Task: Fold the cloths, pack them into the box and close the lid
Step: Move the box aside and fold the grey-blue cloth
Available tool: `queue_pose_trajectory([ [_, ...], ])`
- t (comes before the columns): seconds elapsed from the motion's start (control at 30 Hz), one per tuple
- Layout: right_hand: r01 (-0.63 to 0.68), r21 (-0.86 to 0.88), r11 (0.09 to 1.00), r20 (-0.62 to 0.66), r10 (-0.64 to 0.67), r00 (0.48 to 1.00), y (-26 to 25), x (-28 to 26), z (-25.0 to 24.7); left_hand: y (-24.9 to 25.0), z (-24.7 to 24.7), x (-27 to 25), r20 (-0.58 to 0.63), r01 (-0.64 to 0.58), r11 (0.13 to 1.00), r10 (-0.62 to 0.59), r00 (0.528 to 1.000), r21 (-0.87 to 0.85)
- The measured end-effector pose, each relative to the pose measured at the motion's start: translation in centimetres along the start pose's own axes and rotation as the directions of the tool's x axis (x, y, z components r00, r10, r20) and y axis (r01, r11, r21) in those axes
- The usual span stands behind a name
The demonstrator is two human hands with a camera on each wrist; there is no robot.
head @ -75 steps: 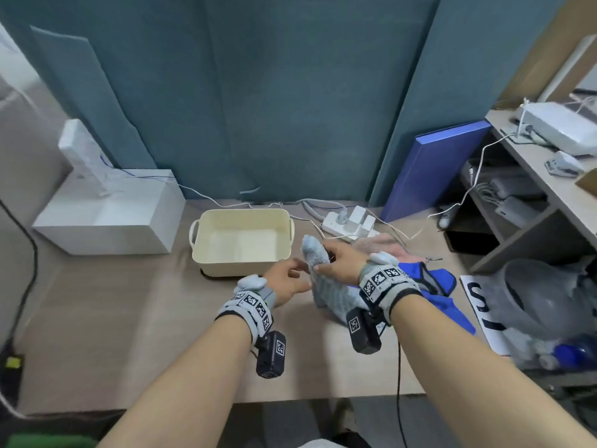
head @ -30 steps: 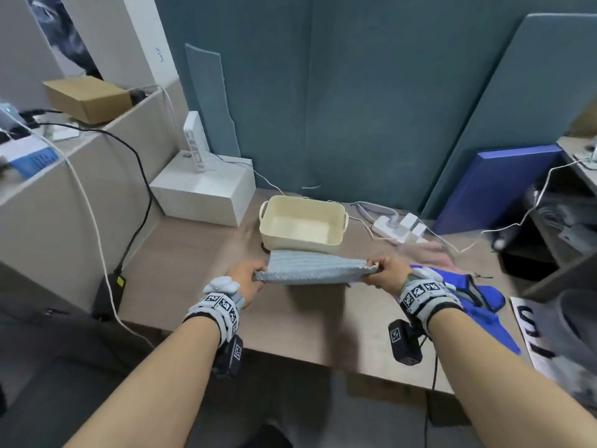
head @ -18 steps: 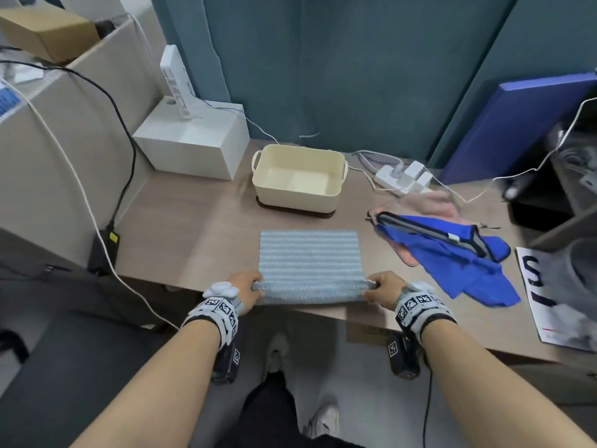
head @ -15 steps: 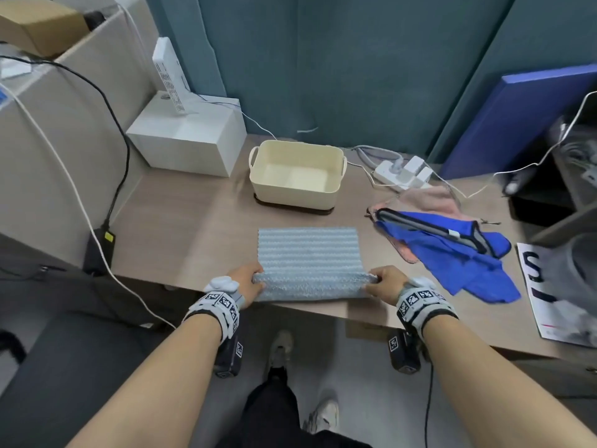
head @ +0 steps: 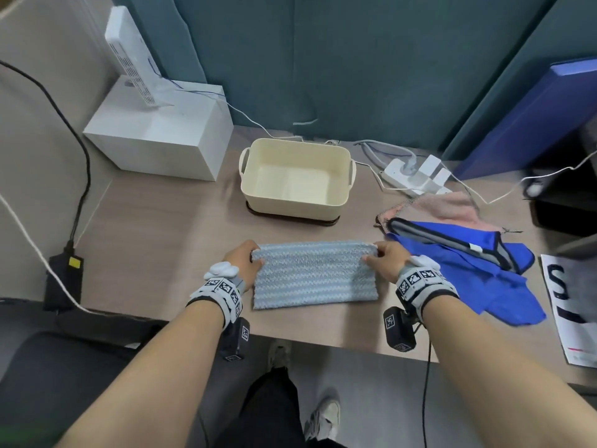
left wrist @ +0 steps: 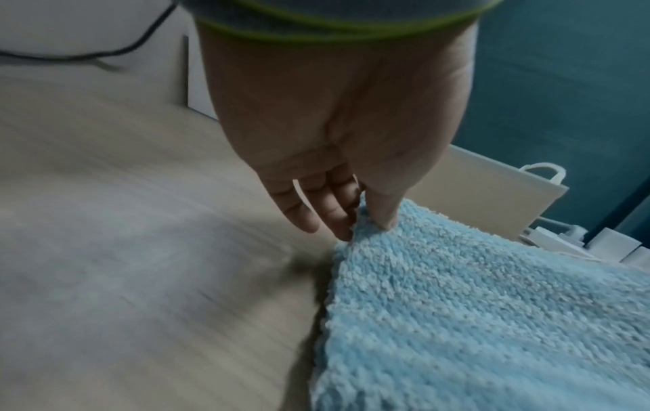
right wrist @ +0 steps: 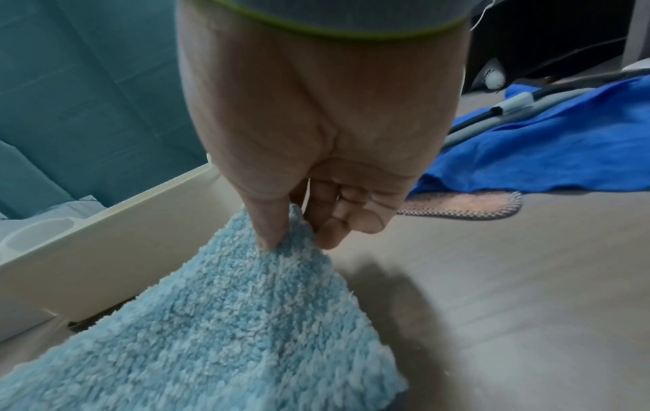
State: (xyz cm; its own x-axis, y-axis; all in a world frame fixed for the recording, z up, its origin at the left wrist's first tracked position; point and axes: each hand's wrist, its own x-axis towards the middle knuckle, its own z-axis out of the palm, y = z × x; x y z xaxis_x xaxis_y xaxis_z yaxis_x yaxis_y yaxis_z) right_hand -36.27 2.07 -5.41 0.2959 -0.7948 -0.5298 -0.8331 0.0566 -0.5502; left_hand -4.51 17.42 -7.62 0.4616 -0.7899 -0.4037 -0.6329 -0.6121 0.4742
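The light blue towel [head: 315,274] lies folded near the bench's [head: 155,234] front edge, its long axis running parallel to that edge. The left hand [head: 242,261] pinches its far left corner, the right hand [head: 386,261] its far right corner. The cream box [head: 295,206] stands open behind it.

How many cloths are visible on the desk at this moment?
3. The light blue cloth lies in front of the box, pinched by both hands. The blue cloth lies right of it, atop the pink cloth. More may be hidden beneath.
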Motion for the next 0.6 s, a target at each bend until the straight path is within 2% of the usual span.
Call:
queue_pose_trajectory([
  [0.33, -0.070, -0.050, 0.996, -0.082, 0.066, 0.994, -0.7, 4.4, 2.1, -1.1, 0.5, 3.7, 0.049, 0.046, 0.999, -0.046, 0.998, 0.005],
  [0.43, -0.118, -0.149, 0.982, -0.098, 0.104, 0.990, -0.5, 4.6, 2.3, -1.1, 0.5, 3.9, 0.042, 0.047, 0.999, -0.047, 0.998, 0.010],
  [0.6, -0.134, -0.178, 0.975, -0.133, 0.111, 0.985, -0.9, 4.6, 2.8, -1.2, 0.6, 4.2, -0.065, 0.031, 0.999, -0.029, 0.997, 0.030],
])
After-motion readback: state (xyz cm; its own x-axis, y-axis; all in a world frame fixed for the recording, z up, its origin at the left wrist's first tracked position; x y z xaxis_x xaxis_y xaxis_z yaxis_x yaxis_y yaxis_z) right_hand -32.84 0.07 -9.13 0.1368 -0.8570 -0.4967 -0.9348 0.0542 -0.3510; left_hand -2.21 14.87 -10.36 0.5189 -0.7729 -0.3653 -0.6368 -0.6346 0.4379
